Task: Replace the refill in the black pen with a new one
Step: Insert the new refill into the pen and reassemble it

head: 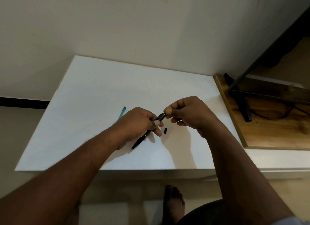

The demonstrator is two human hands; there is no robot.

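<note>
black pen held in both hands above the white table

the flat, smooth white table met a plain pale wall along its far edge, and its near edge ran just under the forearms. its left side ended in a bare corner over pale floor. on the right it butted against a wood-grained brown board, where a black metal stand crossed at a slant. wide open surface lay to the left of the hands and beyond them, less to the right before the board's edge.

the black pen, slim, round and matte with a thin bright ring on its lower half, was slanted over the table's middle, lower end toward the near left, upper end toward the far right. the left hand gripped its middle, fingers curled round the barrel and thumb pressed along it. the right hand had thumb and forefinger pinched together on the pen's upper tip, the other fingers curled loosely beneath. whether anything thinner sat between those fingertips was too small to tell.

a small black cap-like piece, short and tapered, lay on the table just below the two hands, apart from the pen. a thin translucent teal stick lay behind the left hand, its near end hidden by the knuckles. a bare foot rested on the floor below the near edge.
</note>
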